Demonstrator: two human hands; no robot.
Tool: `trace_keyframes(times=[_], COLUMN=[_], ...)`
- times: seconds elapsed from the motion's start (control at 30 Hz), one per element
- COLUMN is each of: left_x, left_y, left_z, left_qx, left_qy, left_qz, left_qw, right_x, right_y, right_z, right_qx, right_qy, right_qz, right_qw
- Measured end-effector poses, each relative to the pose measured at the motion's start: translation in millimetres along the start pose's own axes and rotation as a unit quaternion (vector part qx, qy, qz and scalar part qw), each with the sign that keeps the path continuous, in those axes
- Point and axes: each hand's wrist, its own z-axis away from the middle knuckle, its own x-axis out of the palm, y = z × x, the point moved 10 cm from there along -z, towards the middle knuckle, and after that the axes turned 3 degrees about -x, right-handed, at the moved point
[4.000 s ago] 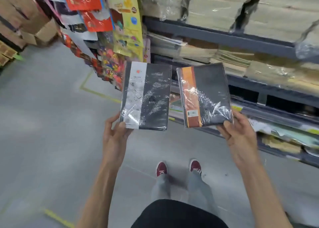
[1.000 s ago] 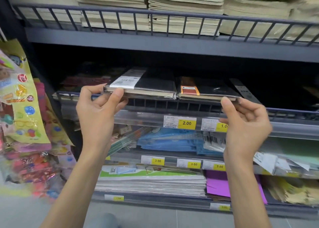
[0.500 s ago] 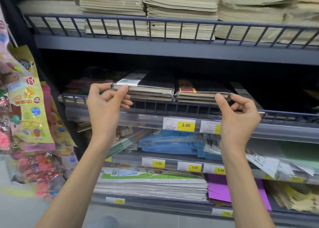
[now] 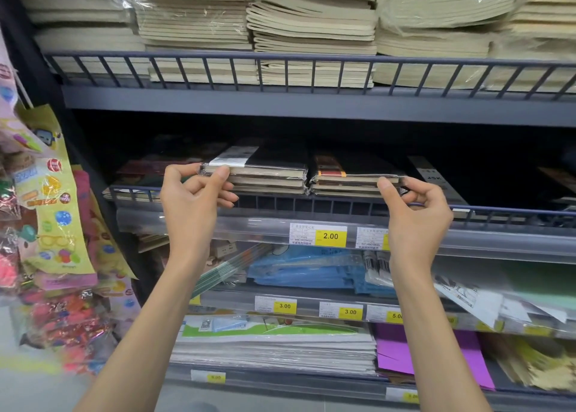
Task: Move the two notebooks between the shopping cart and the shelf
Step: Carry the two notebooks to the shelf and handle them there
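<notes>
1. The white-banded notebook (image 4: 261,162) lay flat on top of a short stack on the middle shelf (image 4: 311,203), its near left corner pinched in the left hand (image 4: 194,193). The book ran away from that grip, long axis pointing into the dark of the shelf and slightly to the right.
2. The orange-banded notebook (image 4: 352,170) lay flat on the neighbouring stack, touching or just beside the first. Its near right corner sat in the grip of the right hand (image 4: 414,212), and it too stretched away from the grip toward the back.
3. Each book was nearer its own hand; neither hand crossed over.
4. The left thumb pressed on the wrapped front edge with fingers (image 4: 229,195) curled below it, closed on the corner. The right thumb and forefinger were closed on the plastic wrap at that book's corner; how firmly could not be told.
5. Both forearms rose from below, wrists cocked back, palms turned inward, hands just above the shelf's front rail (image 4: 498,213).
6. By my judgement the books were already seated on their stacks, so the next move called only for letting go and drawing the hands back toward the body, clear of the rail.
7. Yellow price tags (image 4: 330,236) hung just below the hands; pale pads (image 4: 311,22) were piled on the shelf above.
</notes>
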Motion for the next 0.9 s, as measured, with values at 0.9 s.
trace_keyframes(times=[0.9], left_x=[-15], left_y=[-1], left_z=[7], left_qx=[0.006], left_qy=[-0.015], left_qz=[-0.135], left_qw=[0.991], right_x=[-7], right_y=[-13], right_z=[9], right_qx=[-0.064], right_qy=[-0.034], right_qz=[0.077], right_qw=[0.994])
